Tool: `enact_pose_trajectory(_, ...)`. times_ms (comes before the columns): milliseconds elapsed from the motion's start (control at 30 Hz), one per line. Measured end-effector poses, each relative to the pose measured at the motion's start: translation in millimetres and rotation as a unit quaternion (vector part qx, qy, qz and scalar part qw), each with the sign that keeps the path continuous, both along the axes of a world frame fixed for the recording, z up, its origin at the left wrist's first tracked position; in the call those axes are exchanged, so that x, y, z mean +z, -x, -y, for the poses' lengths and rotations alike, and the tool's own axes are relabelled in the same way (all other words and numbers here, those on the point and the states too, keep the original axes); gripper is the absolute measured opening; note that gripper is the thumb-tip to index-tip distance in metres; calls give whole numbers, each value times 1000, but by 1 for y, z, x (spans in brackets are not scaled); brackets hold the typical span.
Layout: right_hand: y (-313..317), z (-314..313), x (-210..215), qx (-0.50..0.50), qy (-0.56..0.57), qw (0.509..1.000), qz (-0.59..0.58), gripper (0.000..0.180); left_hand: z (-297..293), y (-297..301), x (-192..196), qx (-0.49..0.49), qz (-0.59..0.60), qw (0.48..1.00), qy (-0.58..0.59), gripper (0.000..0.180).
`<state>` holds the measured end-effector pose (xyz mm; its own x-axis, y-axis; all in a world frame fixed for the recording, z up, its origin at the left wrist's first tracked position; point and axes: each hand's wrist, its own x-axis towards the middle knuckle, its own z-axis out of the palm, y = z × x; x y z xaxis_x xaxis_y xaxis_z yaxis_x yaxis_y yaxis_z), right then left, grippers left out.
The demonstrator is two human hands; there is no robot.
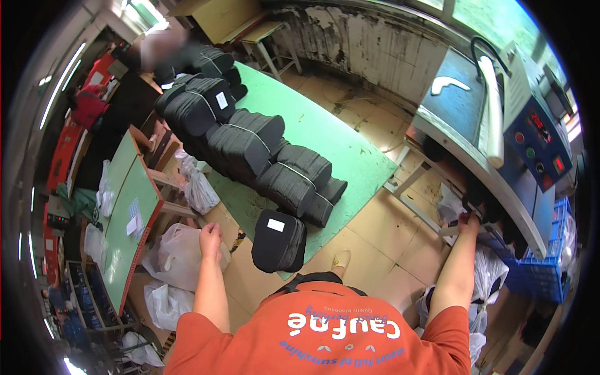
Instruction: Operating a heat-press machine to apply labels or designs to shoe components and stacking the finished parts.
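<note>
My left hand (211,240) hangs in the air at the left, its fingers curled in with nothing visible in them. It is nearest to the white plastic bags beside the green table (340,140). On the table's near edge stands a stack of black rounded pads (278,240) with a white label on top. Behind it lie several tied bundles of the same dark pads (247,140). My right hand (467,224) reaches under the front edge of the press machine (494,169) at the right. Its fingers are closed at a dark part there; what they grip is hidden.
A control box (537,140) with buttons tops the machine, and a white curved piece (450,85) lies on its blue plate. A blue crate (544,269) and plastic bags (487,275) stand at the right. Another green table (134,231) is at the left. A person (165,50) is at the far end.
</note>
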<state>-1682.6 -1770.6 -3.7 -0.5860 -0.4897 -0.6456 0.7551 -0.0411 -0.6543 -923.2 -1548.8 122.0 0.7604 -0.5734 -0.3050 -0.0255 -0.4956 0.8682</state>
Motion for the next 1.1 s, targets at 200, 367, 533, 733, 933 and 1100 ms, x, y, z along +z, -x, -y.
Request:
enact_pose_trajectory(200,-3,11,0,7,38,999,-18,19,63,39,96,-83,309,935,155,44)
enact_pose_trajectory(367,-3,9,4,-19,16,999,-28,16,139,67,175,-67,554,801,215,48)
enact_pose_trajectory(533,-11,12,8,-30,-21,998,-60,21,158,89,227,-207,460,859,90,59)
enact_pose_trajectory(733,-11,-21,-14,92,-67,993,18,29,166,119,156,-210,464,860,-1,81)
enact_pose_trajectory(933,-176,-78,71,390,-84,880,-258,28,147,103,134,-114,497,849,139,58)
enact_pose_trajectory(1100,-277,-110,219,397,250,463,-752,62,114,149,167,-171,25,908,382,47)
